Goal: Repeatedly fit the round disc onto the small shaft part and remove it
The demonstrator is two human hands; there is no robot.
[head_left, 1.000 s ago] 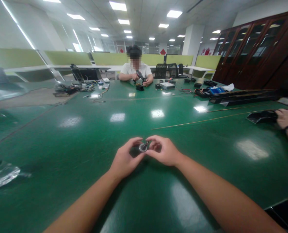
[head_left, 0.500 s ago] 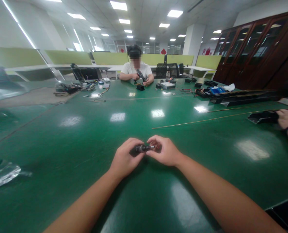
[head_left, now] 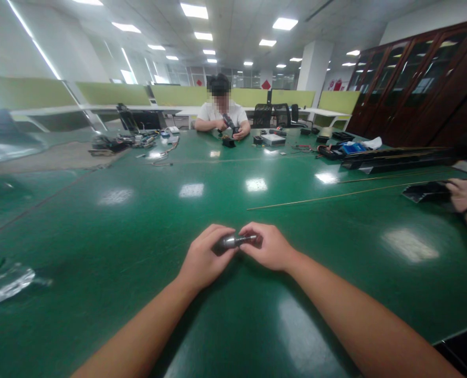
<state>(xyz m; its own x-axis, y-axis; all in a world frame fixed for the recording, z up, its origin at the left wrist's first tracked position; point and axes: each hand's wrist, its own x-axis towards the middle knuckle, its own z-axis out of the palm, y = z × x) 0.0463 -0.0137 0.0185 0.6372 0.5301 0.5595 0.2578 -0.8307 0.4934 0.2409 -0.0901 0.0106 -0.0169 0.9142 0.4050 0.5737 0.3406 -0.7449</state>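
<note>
Low over the green tabletop [head_left: 147,247], both hands meet around a small dark cylindrical part [head_left: 230,241] with a shiny metal band and a thin metal tip pointing right. My left hand [head_left: 208,257] is closed about its thicker end, thumb in front and fingers behind. Curled round the thin tip, my right hand [head_left: 271,245] has its thumb and fingertips close to the narrow dark section. Something reddish shows inside the right fingers, too small to name. The left end of the part is hidden in my left palm.
Across the table a person [head_left: 222,115] holds a power drill [head_left: 230,123]. Another person's hand [head_left: 465,194] at right rests on a black channel piece [head_left: 424,191]. A thin brass rod [head_left: 308,200] lies beyond my hands. Clear plastic [head_left: 9,283] lies at left.
The part between my hands now shows a smooth silver band where dark rings showed before. Both hands have barely moved; the view has shifted slightly.
</note>
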